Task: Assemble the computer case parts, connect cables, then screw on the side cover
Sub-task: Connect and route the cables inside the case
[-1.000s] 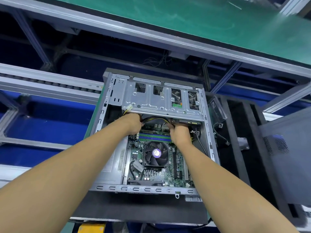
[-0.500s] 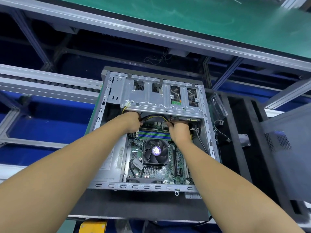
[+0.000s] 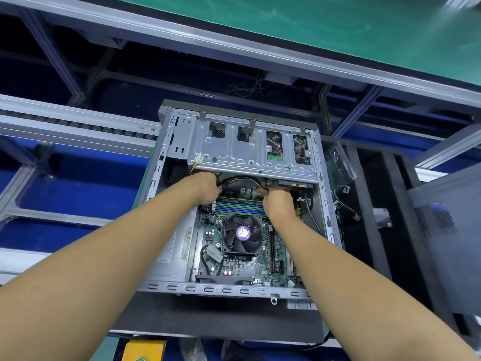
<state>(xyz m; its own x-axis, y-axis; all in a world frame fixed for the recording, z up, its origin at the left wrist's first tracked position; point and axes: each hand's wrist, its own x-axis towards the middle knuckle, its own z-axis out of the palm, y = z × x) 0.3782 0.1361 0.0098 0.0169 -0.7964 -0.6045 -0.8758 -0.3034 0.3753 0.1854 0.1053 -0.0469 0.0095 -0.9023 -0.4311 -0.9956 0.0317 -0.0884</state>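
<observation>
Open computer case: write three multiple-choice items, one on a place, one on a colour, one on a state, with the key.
1. The CPU fan sits on the motherboard: A. nearer the camera than the left hand and right hand B. beyond both hands C. left of both hands
2. The fan's hub sticker is: A. red B. purple C. green
3. The case side is: A. screwed shut B. half covered C. open
Key: 1 A, the hands reach past it to the cables; 2 B, purple hub disc; 3 C, the board lies bare.
</observation>
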